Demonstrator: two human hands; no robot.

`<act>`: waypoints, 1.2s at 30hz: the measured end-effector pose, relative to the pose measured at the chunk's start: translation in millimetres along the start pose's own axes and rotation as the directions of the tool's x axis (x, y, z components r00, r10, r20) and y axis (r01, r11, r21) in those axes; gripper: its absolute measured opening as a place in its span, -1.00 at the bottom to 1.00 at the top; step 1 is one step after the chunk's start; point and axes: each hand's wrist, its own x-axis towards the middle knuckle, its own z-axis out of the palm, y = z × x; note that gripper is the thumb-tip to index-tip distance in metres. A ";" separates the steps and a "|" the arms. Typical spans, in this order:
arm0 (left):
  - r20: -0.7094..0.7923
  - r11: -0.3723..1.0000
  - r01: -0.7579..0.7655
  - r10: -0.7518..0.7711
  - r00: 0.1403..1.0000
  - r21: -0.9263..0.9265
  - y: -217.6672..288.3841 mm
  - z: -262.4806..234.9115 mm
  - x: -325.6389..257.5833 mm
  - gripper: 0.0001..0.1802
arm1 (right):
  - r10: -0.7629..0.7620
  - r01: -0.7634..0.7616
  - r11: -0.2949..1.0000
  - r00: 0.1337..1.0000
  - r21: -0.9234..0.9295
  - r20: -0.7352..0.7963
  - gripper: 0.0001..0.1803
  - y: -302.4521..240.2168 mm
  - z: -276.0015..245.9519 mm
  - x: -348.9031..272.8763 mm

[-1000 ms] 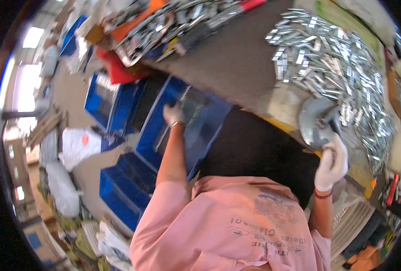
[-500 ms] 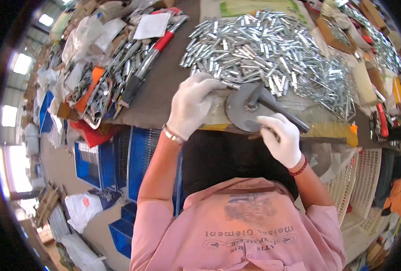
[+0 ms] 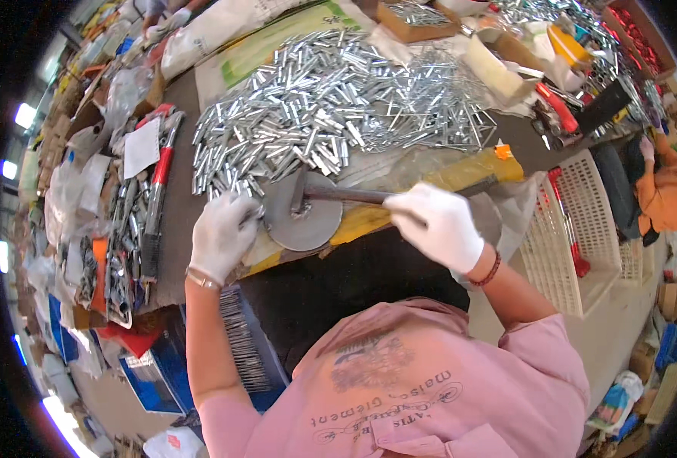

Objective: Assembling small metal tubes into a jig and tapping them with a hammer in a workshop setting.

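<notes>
A grey round metal plate lies at the near edge of the bench. Over it rests a hammer, its head on the plate and its dark handle reaching right. My gloved right hand is closed around the handle's end. Just left of the plate, my gloved left hand has its fingers curled together; whatever they hold, if anything, is hidden. Beyond both hands spreads a big pile of shiny metal tubes, with thinner metal pins at its right.
Tools and a red-and-black bar crowd the bench's left side. At right stand an open cream container and a white plastic basket. Below the bench sits a blue crate of metal rods. Another person is at far right.
My view has swung to the right. My right hand has gone from beside the plate to the hammer's handle, which now points more sideways. My left hand stays by the plate, fingers more curled.
</notes>
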 end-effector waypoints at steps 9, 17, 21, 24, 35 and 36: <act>-0.199 0.992 0.077 -0.096 0.975 -0.105 9.2 23.4 -43.2 -0.58 | 0.040 -0.081 0.771 0.996 -0.632 -0.078 -0.90 102.3 -44.1 43.5; -0.414 0.955 0.090 -0.206 0.886 -0.282 0.9 43.8 -57.5 -0.55 | 0.047 -0.017 0.825 0.998 -0.565 0.038 -0.97 93.7 -34.8 53.5; -0.304 0.946 0.162 -0.247 0.920 -0.280 22.8 25.4 -44.9 -0.67 | 0.001 -0.040 0.957 0.991 -0.288 -0.134 -0.93 48.6 -25.6 47.3; -0.176 0.903 0.083 -0.172 0.969 -0.422 58.4 16.3 -37.4 -0.66 | -0.035 0.047 0.989 0.996 -0.139 0.083 -0.93 -8.0 -1.7 46.2; -0.200 0.924 0.122 -0.205 0.958 -0.363 63.4 37.6 -39.2 -0.86 | -0.161 0.201 0.971 0.949 -0.126 0.273 -0.97 -29.4 69.2 55.2; -0.225 0.922 0.108 -0.202 0.953 -0.372 64.6 38.0 -38.9 -0.86 | -0.163 0.210 0.968 0.942 -0.139 0.292 -0.97 -29.9 70.9 56.3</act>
